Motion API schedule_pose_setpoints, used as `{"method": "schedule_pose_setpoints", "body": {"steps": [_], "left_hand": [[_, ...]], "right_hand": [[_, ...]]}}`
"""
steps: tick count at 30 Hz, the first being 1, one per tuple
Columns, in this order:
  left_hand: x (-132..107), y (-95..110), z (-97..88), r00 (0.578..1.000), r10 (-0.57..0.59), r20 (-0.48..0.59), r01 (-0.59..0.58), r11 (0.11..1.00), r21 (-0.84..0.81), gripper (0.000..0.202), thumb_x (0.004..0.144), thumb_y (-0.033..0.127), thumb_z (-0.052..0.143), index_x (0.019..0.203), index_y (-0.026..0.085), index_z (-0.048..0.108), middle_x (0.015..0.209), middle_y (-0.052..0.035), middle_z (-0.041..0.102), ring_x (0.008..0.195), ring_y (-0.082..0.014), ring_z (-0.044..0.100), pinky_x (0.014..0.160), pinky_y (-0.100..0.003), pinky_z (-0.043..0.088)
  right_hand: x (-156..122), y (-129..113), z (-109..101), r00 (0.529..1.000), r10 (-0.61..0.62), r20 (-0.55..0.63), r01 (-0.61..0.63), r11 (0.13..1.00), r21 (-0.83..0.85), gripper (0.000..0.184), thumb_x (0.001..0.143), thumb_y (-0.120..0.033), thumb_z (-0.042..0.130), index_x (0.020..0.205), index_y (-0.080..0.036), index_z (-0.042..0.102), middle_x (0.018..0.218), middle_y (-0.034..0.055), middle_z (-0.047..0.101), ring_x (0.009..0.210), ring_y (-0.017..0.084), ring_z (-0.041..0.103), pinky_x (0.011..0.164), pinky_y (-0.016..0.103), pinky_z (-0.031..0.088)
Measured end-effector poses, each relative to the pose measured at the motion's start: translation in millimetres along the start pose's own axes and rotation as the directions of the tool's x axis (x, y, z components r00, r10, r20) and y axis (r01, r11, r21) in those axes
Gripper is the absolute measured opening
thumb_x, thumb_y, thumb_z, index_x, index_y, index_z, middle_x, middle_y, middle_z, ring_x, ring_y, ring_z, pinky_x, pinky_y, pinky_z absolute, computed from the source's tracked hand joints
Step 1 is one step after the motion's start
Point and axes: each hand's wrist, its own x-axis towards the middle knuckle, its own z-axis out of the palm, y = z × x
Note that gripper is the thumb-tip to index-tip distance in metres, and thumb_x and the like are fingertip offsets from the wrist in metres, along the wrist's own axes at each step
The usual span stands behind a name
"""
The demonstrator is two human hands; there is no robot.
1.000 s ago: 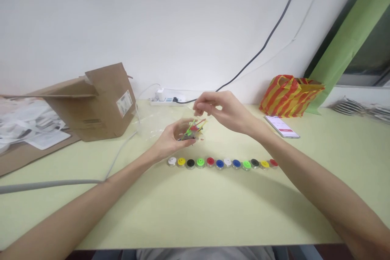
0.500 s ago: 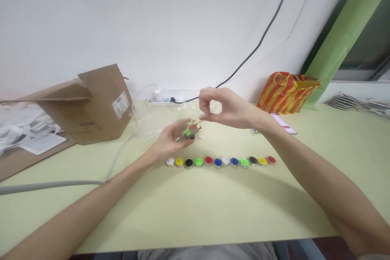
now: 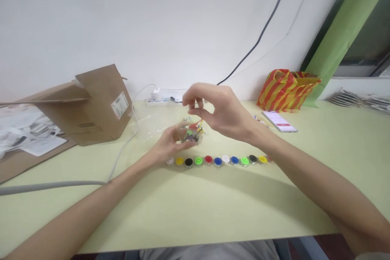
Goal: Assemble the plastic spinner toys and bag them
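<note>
My left hand point(image 3: 172, 142) is curled around a clear bag of small coloured parts point(image 3: 193, 133), with red, green, yellow and dark pieces showing. Just above it, my right hand point(image 3: 210, 107) has its thumb and fingers bent together. A thin orange-red strip point(image 3: 199, 124) shows below the right fingertips, but I cannot make out whether they grip it. In front of both hands runs a row of small round clear pots with coloured caps point(image 3: 217, 161). The leftmost pots are partly behind my left wrist.
A cardboard box point(image 3: 100, 105) and white packets point(image 3: 27, 130) are at the left. Clear plastic wrap point(image 3: 149, 124) lies behind my left hand, near a power strip point(image 3: 163, 102). A phone point(image 3: 279, 122) and a striped bag point(image 3: 284, 89) are at the right. A grey cable point(image 3: 55, 187) crosses the left side.
My right hand has moved left and nearer the bag, its fingers bending downward. More of the bag's coloured contents shows in my left hand. The phone is now uncovered by my right arm.
</note>
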Motion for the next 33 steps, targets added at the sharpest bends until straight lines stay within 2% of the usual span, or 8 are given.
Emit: {"method": "schedule_pose_setpoints", "body": {"steps": [5, 9, 12, 15, 19, 22, 28, 33], "left_hand": [[-0.1, 0.5, -2.0, 0.998, -0.024, 0.049, 0.026, 0.999, -0.033, 0.054, 0.080, 0.039, 0.084, 0.128, 0.022, 0.065, 0.101, -0.0083, 0.077, 0.090, -0.0261, 0.071, 0.080, -0.039, 0.055], [0.2, 1.4, -0.3, 0.999, 0.015, 0.037, -0.015, 1.000, 0.000, 0.031, 0.082, 0.038, 0.082, 0.105, 0.018, 0.073, 0.096, -0.0088, 0.075, 0.087, -0.0241, 0.069, 0.079, -0.037, 0.054], [0.5, 2.3, -0.2, 1.000, 0.002, 0.004, -0.002, 1.000, -0.010, 0.031, 0.086, 0.039, 0.078, 0.106, 0.017, 0.071, 0.100, -0.0095, 0.074, 0.085, -0.0223, 0.069, 0.071, -0.032, 0.053], [1.3, 1.3, -2.4, 0.999, 0.002, -0.045, -0.004, 1.000, -0.031, 0.031, 0.088, 0.040, 0.075, 0.110, 0.018, 0.071, 0.094, -0.0073, 0.073, 0.079, -0.0199, 0.068, 0.058, -0.026, 0.048], [3.0, -3.4, -5.5, 0.994, 0.019, -0.111, -0.026, 0.997, -0.066, 0.028, 0.089, 0.041, 0.074, 0.101, 0.017, 0.075, 0.093, -0.0071, 0.073, 0.078, -0.0184, 0.066, 0.056, -0.025, 0.050], [3.6, -8.7, -7.0, 0.992, -0.008, -0.129, -0.003, 0.996, -0.086, 0.028, 0.089, 0.042, 0.074, 0.096, 0.015, 0.077, 0.092, -0.0080, 0.074, 0.080, -0.0194, 0.066, 0.060, -0.027, 0.054], [2.9, -13.4, -6.8, 0.996, -0.009, -0.094, -0.008, 0.983, -0.185, 0.039, 0.087, 0.040, 0.076, 0.118, 0.016, 0.070, 0.105, -0.0114, 0.075, 0.088, -0.0229, 0.069, 0.068, -0.033, 0.060], [3.5, -8.6, -3.0, 0.992, -0.025, -0.122, -0.001, 0.978, -0.209, 0.082, 0.080, 0.035, 0.084, 0.150, 0.024, 0.044, 0.118, -0.0131, 0.071, 0.092, -0.0253, 0.071, 0.062, -0.031, 0.061]], "right_hand": [[0.5, 1.9, 2.3, 0.999, -0.020, 0.049, 0.020, 1.000, 0.000, 0.015, 0.096, -0.012, 0.054, 0.098, -0.023, 0.064, 0.098, 0.0028, 0.068, 0.087, 0.018, 0.061, 0.080, 0.034, 0.048], [1.9, 4.5, 0.9, 1.000, 0.013, -0.020, -0.013, 1.000, 0.003, 0.016, 0.101, -0.023, 0.053, 0.115, -0.025, 0.062, 0.109, 0.0044, 0.069, 0.098, 0.019, 0.062, 0.088, 0.035, 0.049], [2.5, 9.7, -4.1, 0.997, 0.073, -0.033, -0.073, 0.997, -0.018, 0.037, 0.099, -0.036, 0.060, 0.133, -0.025, 0.053, 0.120, 0.0076, 0.065, 0.107, 0.021, 0.060, 0.092, 0.038, 0.049], [0.2, 21.6, -8.4, 0.974, 0.174, 0.142, -0.173, 0.985, -0.017, 0.060, 0.093, -0.044, 0.069, 0.144, -0.023, 0.045, 0.120, 0.0090, 0.065, 0.107, 0.023, 0.061, 0.088, 0.037, 0.050], [-3.1, 40.7, -7.0, 0.873, 0.245, 0.421, -0.267, 0.964, -0.008, 0.034, 0.090, -0.036, 0.070, 0.118, -0.019, 0.063, 0.098, 0.0054, 0.071, 0.088, 0.020, 0.065, 0.076, 0.032, 0.050], [-2.9, 48.7, -3.3, 0.847, 0.234, 0.478, -0.281, 0.959, 0.028, 0.008, 0.092, -0.023, 0.062, 0.087, -0.017, 0.066, 0.086, 0.0041, 0.071, 0.078, 0.017, 0.064, 0.074, 0.030, 0.048], [-5.1, 52.8, 4.5, 0.904, 0.243, 0.353, -0.251, 0.968, -0.025, 0.008, 0.089, -0.015, 0.059, 0.082, -0.018, 0.059, 0.085, 0.0033, 0.068, 0.078, 0.016, 0.061, 0.074, 0.031, 0.048], [-8.6, 56.9, 15.3, 0.958, 0.256, 0.129, -0.259, 0.966, 0.001, 0.032, 0.092, -0.024, 0.062, 0.122, -0.022, 0.050, 0.104, 0.0048, 0.064, 0.084, 0.017, 0.061, 0.075, 0.033, 0.050]]}}
